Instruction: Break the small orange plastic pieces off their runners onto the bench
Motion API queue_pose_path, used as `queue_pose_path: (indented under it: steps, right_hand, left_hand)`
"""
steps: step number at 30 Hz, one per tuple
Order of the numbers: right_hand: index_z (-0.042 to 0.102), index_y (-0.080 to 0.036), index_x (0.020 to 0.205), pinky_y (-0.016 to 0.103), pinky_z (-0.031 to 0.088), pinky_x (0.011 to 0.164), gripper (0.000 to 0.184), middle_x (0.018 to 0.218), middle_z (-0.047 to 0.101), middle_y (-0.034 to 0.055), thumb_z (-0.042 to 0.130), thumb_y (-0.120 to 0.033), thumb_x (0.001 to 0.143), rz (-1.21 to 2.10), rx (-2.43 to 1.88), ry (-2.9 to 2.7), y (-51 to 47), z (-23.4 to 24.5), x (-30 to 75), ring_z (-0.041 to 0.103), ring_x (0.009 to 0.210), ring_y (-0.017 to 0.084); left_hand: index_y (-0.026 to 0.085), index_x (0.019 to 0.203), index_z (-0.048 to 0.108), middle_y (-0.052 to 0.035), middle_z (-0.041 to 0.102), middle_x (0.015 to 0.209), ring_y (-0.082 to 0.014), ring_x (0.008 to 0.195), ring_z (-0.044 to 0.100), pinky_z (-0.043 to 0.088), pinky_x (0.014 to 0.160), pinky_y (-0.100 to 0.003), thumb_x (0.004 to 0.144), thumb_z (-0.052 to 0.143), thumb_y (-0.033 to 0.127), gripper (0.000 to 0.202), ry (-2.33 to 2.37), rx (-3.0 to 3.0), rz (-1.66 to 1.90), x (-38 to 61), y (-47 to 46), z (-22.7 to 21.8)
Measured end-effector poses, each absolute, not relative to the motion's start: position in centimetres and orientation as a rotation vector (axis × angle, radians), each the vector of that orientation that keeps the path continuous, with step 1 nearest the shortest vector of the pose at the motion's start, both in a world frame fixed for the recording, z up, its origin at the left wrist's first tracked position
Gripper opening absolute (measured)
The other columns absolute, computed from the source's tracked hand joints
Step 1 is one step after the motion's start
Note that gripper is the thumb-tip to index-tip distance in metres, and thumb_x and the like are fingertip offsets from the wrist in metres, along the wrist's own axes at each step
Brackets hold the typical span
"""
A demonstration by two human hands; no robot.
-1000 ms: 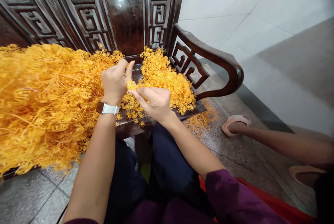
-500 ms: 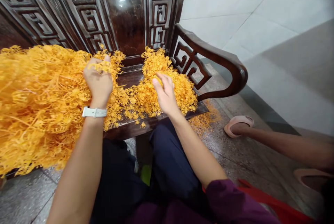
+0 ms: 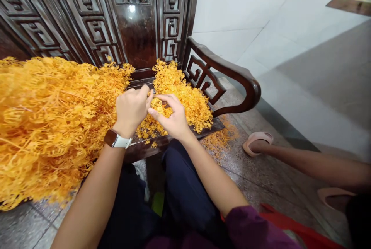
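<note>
My left hand [image 3: 131, 108], with a watch on its wrist, is closed over the bench seat, a bit of yellow plastic showing at its fingertips. Right against it, my right hand [image 3: 174, 119] curls thumb and fingers round a yellow plastic flower piece [image 3: 157, 104]. The fingertips of both hands meet there. To the left lies a big heap of yellow plastic flower pieces [image 3: 55, 113], some still on thin stems. A smaller pile of loose yellow pieces [image 3: 188, 96] sits behind and to the right of my right hand.
The dark carved wooden bench has a tall back [image 3: 137, 36] and a curved armrest [image 3: 249, 86] at the right. Orange scraps [image 3: 222, 137] lie on the floor beside it. Another person's foot in a pink slipper [image 3: 256, 143] is at the right, near a red item [image 3: 285, 224].
My left hand has moved right from the big heap, bringing a yellow piece to my right hand. My right hand has shifted slightly left and closed in. The view has tilted slightly.
</note>
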State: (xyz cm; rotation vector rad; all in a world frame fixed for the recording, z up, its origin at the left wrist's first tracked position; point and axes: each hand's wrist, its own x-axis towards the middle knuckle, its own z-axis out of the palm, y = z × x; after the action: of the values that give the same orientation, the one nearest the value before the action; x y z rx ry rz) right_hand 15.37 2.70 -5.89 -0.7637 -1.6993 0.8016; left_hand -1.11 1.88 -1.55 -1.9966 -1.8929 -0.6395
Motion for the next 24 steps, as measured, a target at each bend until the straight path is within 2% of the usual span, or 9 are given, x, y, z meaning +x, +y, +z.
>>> queue_pose_path:
  steps: [2,6,10,12,14,16,18,20,24]
  right_hand:
    - [0.076,-0.025,0.106,0.041,0.052,0.1,0.019,0.106,0.074,0.0045,0.077,-0.042,0.096,0.853,-0.786,-1.585,2.8,-5.9,15.5,0.066,0.1,0.022]
    - [0.075,-0.023,0.094,0.033,0.051,0.09,0.021,0.091,0.072,0.0001,0.08,-0.042,0.092,1.185,-0.748,-1.165,3.2,-5.8,15.4,0.064,0.086,0.016]
    - [0.07,-0.021,0.085,0.026,0.046,0.073,0.027,0.082,0.063,-0.0022,0.088,-0.041,0.08,1.553,-0.671,-0.818,3.9,-5.9,15.5,0.055,0.074,0.012]
    - [0.068,-0.02,0.083,0.024,0.045,0.07,0.03,0.08,0.06,-0.0031,0.092,-0.037,0.076,1.673,-0.668,-0.726,4.2,-6.0,15.9,0.053,0.071,0.011]
    - [0.066,-0.019,0.083,0.022,0.045,0.067,0.03,0.078,0.058,-0.0041,0.092,-0.03,0.074,1.77,-0.655,-0.662,4.4,-6.1,16.2,0.053,0.07,0.01]
    - [0.065,-0.019,0.083,0.022,0.046,0.066,0.028,0.079,0.06,-0.0036,0.091,-0.025,0.075,1.898,-0.615,-0.6,4.4,-6.0,16.6,0.054,0.069,0.01]
    - [0.067,-0.017,0.085,0.022,0.048,0.066,0.025,0.081,0.064,-0.0019,0.089,-0.024,0.075,2.026,-0.558,-0.579,4.5,-6.0,16.8,0.056,0.069,0.01]
    - [0.071,-0.016,0.09,0.022,0.048,0.065,0.024,0.081,0.067,-0.0011,0.089,-0.023,0.076,2.08,-0.541,-0.631,4.4,-5.9,16.9,0.057,0.067,0.009]
    - [0.074,-0.017,0.093,0.023,0.048,0.066,0.024,0.079,0.07,-0.0015,0.09,-0.023,0.076,1.975,-0.64,-0.847,4.1,-6.2,16.9,0.06,0.067,0.009]
  left_hand:
    - [0.021,0.087,0.071,-0.0114,0.071,0.073,-0.0263,0.07,0.066,0.02,0.061,-0.036,0.109,0.051,0.043,0.037,-1.856,-2.038,-0.636,-1.1,1.8,-1.5]
    - [0.021,0.089,0.073,-0.0089,0.07,0.068,-0.0251,0.064,0.064,0.024,0.059,-0.034,0.11,0.048,0.053,0.046,-1.895,-2.088,-0.701,-1.6,1.7,-1.2]
    - [0.022,0.065,0.062,-0.0033,0.059,0.056,-0.0197,0.054,0.053,0.026,0.059,-0.033,0.104,0.052,0.067,0.06,-1.811,-2.473,-0.693,-2.1,1.3,-0.7]
    - [0.022,0.056,0.052,-0.0011,0.051,0.051,-0.017,0.05,0.044,0.025,0.058,-0.033,0.102,0.056,0.069,0.066,-1.781,-2.612,-0.703,-2.3,1.1,-0.5]
    - [0.021,0.054,0.051,-0.0004,0.05,0.05,-0.016,0.049,0.04,0.025,0.057,-0.033,0.102,0.057,0.066,0.065,-1.814,-2.673,-0.752,-2.6,1.0,-0.5]
    - [0.022,0.061,0.065,-0.0011,0.06,0.056,-0.0163,0.051,0.045,0.029,0.057,-0.032,0.102,0.057,0.062,0.058,-1.9,-2.715,-0.832,-2.9,0.9,-0.7]
    - [0.024,0.085,0.083,-0.0026,0.076,0.074,-0.0186,0.056,0.055,0.037,0.058,-0.032,0.1,0.063,0.061,0.044,-2.011,-2.746,-0.938,-3.3,0.8,-1.0]
    - [0.028,0.107,0.088,-0.0041,0.084,0.096,-0.0227,0.066,0.066,0.044,0.062,-0.033,0.096,0.068,0.06,0.04,-2.089,-2.787,-1.022,-3.6,0.7,-1.2]
    - [0.025,0.099,0.088,-0.0045,0.085,0.1,-0.0268,0.083,0.074,0.052,0.072,-0.033,0.095,0.069,0.053,0.034,-2.077,-2.932,-1.119,-3.7,0.3,-0.9]
